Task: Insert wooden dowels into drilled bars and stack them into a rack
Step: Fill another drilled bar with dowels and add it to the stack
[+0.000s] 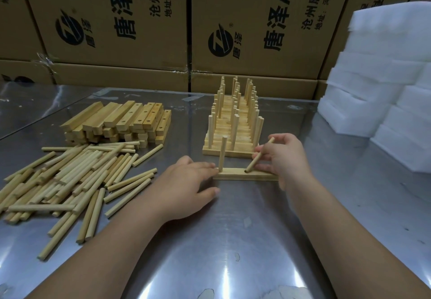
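Observation:
A drilled wooden bar point(235, 175) lies flat on the metal table in front of me. One dowel point(222, 153) stands upright in its left hole. My right hand point(286, 159) grips a second dowel point(258, 156), tilted, with its lower tip at the bar's right hole. My left hand point(189, 184) rests flat on the table, fingertips against the bar's left end. Behind the bar stands the rack point(233, 121) of finished bars, with several rows of upright dowels.
A heap of loose dowels point(70, 177) covers the table's left side. Behind it sits a pile of drilled bars point(121, 121). White foam blocks point(384, 93) are stacked at the right. Printed cardboard boxes point(163, 26) form a wall along the back.

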